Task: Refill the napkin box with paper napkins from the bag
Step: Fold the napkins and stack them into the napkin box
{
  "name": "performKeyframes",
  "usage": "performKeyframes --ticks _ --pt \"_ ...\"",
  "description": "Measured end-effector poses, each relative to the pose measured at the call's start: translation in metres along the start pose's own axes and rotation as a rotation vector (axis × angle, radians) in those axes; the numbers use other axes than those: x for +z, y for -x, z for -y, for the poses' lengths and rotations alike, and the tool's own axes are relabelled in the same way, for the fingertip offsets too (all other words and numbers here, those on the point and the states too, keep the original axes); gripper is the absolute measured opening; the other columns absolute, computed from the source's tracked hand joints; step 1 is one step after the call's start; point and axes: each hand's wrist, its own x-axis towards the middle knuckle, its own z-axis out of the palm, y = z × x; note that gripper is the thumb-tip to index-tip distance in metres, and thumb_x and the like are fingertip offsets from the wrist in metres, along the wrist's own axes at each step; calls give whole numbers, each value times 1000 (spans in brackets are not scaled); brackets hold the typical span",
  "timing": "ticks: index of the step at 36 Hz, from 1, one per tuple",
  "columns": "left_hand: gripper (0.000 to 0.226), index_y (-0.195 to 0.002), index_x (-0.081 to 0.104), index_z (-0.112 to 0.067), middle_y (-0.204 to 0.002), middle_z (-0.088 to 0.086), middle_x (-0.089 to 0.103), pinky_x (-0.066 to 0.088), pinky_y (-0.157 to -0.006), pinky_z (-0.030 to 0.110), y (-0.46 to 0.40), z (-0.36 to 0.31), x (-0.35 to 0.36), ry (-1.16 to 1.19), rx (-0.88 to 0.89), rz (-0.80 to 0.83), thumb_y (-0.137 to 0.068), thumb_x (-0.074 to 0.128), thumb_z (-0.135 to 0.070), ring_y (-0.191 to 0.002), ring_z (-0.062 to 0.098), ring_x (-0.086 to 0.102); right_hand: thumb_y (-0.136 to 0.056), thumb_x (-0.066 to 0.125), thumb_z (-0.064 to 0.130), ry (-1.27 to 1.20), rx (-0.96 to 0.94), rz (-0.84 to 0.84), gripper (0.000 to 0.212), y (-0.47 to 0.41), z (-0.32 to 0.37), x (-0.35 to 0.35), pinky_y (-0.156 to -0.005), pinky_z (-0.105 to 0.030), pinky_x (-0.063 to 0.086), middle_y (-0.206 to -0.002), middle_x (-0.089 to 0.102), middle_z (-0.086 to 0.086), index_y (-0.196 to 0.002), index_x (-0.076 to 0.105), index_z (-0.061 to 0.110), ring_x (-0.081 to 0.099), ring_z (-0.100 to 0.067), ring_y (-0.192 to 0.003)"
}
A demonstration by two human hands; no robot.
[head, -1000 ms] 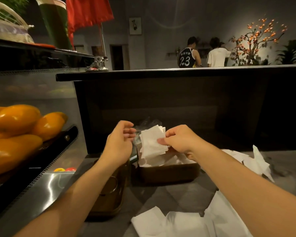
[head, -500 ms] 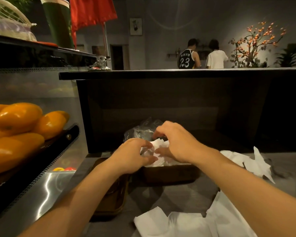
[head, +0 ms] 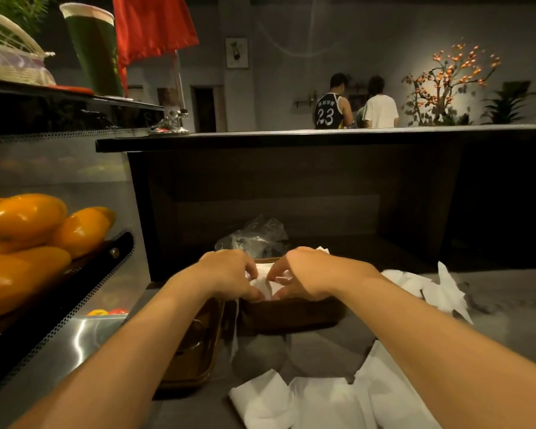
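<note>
White napkins (head: pixel 262 284) now pinched by both hands' curled fingers, left hand (head: pixel 229 275) and right hand (head: pixel 304 277), lower in the box (head: pixel 291 314).

The grey counter (head: pixel 508 329) carries the dark napkin box (head: pixel 291 314), a brown tray (head: pixel 195 357) beside it, and loose white napkins (head: pixel 322 400) at its near edge.

The number "23" stands in white on the black jersey (head: pixel 328 111) of a person in the background.
</note>
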Motion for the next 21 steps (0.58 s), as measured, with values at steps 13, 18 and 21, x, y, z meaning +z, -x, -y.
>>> performKeyframes --ticks 13,18,21 --pt "11 -106 70 -30 -120 -8 62 51 -75 24 35 -31 -1 308 81 -433 -97 65 -26 -98 10 60 -99 64 26 -393 -7 -333 12 54 -26 -19 -84 -24 52 -98 70 15 -101 74 34 63 -6 -95" --pt "15 -110 71 -29 -112 -14 68 49 -90 23 58 -66 12 327 266 -390 -99 61 -29 -106 4 60 -99 64 25 -391 -20 -304 11 86 -32 -19 -81 -24 55 -91 70 11 -99 73 32 65 -8 -89" --pt "13 -106 73 -28 -102 -15 69 53 -87 22 70 -88 30 306 327 -303 -98 63 -29 -94 4 63 -98 65 23 -325 45 -148 13 108 -47 -15 -89 -29 56 -97 71 9 -101 76 30 66 -11 -95"
